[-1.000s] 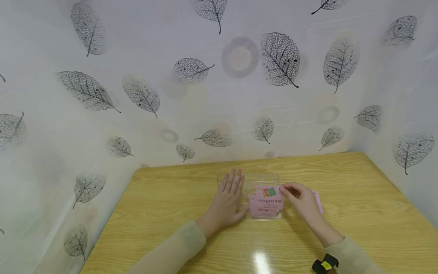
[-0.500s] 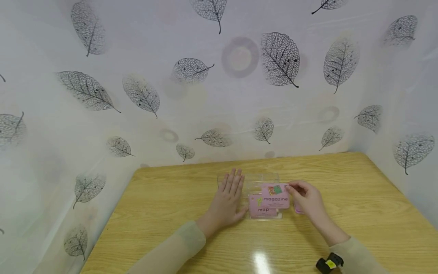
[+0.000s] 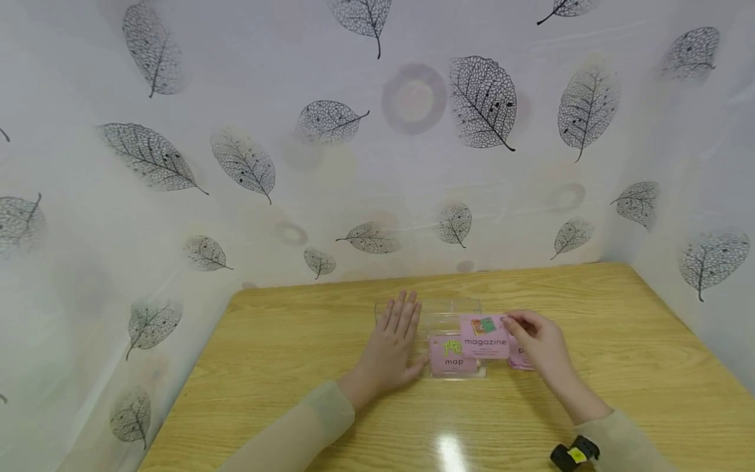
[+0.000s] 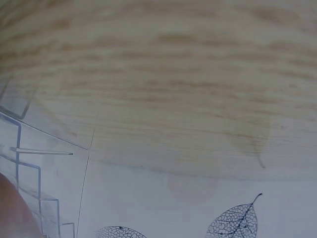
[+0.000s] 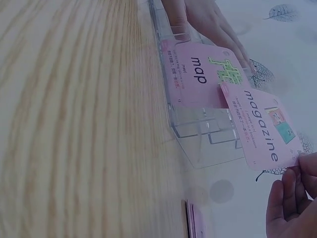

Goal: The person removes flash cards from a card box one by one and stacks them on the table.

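My right hand [image 3: 539,347] pinches the upper right corner of a pink "magazine" flash card [image 3: 485,346]. The card's left part overlaps a pink "map" flash card [image 3: 445,362] in the head view. In the right wrist view, the "map" card [image 5: 190,91] leans in the front tier of a clear stepped display stand [image 5: 187,131]. My left hand [image 3: 392,354] lies with straight fingers over the left side of the stand, its thumb close to the "map" card. A pink card stack [image 3: 519,360] on the table is partly hidden behind my right hand.
The wooden table [image 3: 283,367] reaches back to a white leaf-printed curtain [image 3: 354,170], which also hangs on both sides. A black wrist strap [image 3: 573,452] sits by the right sleeve. The stand's clear edges [image 4: 49,199] show faintly in the left wrist view.
My right hand has moved right with the "magazine" card, uncovering more of the "map" card. The left hand stays in place.
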A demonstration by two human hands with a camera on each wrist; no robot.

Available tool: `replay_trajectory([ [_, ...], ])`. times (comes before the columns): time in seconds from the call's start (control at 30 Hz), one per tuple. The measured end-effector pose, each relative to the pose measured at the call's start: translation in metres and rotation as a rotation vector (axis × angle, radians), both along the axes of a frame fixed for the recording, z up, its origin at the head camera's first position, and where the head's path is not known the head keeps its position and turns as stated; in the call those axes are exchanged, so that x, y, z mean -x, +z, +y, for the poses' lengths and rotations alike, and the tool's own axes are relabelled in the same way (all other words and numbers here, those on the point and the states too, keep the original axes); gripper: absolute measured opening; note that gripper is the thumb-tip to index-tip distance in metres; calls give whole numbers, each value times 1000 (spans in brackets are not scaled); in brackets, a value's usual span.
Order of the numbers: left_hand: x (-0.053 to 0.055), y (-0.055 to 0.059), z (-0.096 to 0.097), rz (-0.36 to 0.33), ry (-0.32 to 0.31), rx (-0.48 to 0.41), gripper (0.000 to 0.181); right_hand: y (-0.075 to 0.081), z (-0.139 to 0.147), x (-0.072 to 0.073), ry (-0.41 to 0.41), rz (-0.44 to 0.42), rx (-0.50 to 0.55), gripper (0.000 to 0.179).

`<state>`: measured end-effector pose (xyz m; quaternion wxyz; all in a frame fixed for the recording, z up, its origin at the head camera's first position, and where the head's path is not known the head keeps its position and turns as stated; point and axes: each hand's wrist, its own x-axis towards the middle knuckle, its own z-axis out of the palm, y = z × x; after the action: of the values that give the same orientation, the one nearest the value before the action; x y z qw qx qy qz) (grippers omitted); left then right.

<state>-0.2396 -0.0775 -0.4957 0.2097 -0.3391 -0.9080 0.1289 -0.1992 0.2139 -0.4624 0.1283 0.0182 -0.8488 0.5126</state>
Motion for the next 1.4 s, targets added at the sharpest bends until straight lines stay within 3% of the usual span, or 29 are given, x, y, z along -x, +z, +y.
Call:
replay_trajectory([
  [0.67,2,-3,0,22,4,14,97,7,14,0,-56,-10,-7,33],
  [1.4,2,-2,0,16,3,12,98,3,25,-2,-77,18,9,35],
])
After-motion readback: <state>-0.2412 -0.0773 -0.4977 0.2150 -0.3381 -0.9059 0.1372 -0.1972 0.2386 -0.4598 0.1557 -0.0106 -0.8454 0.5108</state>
